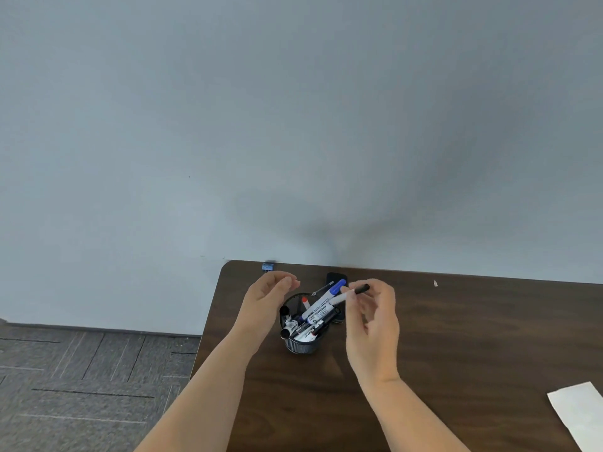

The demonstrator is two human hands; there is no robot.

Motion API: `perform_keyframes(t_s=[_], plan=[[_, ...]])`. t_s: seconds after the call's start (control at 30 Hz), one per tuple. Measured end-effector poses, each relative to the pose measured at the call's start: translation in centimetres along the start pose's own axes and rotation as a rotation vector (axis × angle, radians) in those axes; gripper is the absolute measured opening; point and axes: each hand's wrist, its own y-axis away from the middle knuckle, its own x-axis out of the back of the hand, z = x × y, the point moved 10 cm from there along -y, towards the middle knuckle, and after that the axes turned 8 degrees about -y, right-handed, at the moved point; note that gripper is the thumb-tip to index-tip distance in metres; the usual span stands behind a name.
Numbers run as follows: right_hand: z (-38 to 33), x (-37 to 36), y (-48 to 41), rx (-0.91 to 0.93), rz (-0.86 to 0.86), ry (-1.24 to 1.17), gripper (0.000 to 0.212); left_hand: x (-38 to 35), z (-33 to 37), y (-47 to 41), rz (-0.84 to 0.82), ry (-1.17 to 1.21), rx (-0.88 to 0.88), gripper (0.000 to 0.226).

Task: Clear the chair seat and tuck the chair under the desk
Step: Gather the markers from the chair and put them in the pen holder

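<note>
A dark wood-grain tabletop (456, 337) with a rounded far-left corner stands against a plain pale grey-blue wall (228, 125), on which soft shadows fall above the hands. To the left, below a dark skirting line, the floor is grey carpet tile (81, 380) with thin lighter and darker streaks. Near the tabletop's far edge stands a round black mesh pen pot (301, 342), crowded with markers: a blue-capped marker (323, 301) leans out to the right, a red tip (305, 301) shows inside, and several white barrels carry printed labels too small and blurred to read. The left hand (266, 303) is cupped loosely beside the pot's left rim, fingers curved and holding nothing. The right hand (372, 321) pinches a black-capped white marker (350, 294) between thumb and fingertips, just above the pot's right side. Behind the pot lies a dark flat object (336, 278), and a small blue binder clip (268, 266) sits at the far edge. A tiny pale scrap (435, 283) lies further right, and a white sheet of paper (579, 412) rests at the near right corner. The chair is out of view.
</note>
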Motion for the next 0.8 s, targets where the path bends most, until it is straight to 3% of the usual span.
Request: perform_keyframes(t_s=[0.07, 0.2, 0.3, 0.4, 0.47, 0.6, 0.67, 0.8], plan=[[-1.1, -2.3, 0.0, 0.054, -0.097, 0.030, 0.013, 0.3, -0.4, 0.3, 0.022, 0.023, 0.008, 0.016], [0.3, -5.6, 0.5, 0.040, -0.248, 0.385, 0.013, 0.6, -1.0, 0.6, 0.037, 0.019, 0.013, 0.017], [0.2, -5.7, 0.0, 0.107, -0.246, 0.474, 0.028, 1.1, -1.4, 0.4, 0.059, 0.024, 0.013, 0.019], [-1.3, -5.1, -2.6, 0.254, -0.198, 0.542, 0.014, 1.5, -2.0, 0.1, 0.072, 0.047, 0.030, 0.021], [-0.5, -6.7, -4.7, 0.250, -0.349, 0.742, 0.014, 1.5, -2.3, -0.1, 0.074, 0.057, 0.041, 0.021], [3.9, -10.2, -5.3, 0.156, -0.828, 1.244, 0.025, 1.2, -2.7, -0.5, 0.073, 0.103, 0.047, 0.022], [5.0, -10.7, -5.0, 0.154, -0.921, 1.375, 0.026, 1.2, -2.9, -0.7, 0.070, 0.098, 0.051, 0.022], [5.5, -11.3, -5.2, 0.094, -0.925, 1.347, 0.023, 1.4, -3.3, -1.1, 0.063, 0.090, 0.046, 0.022]])
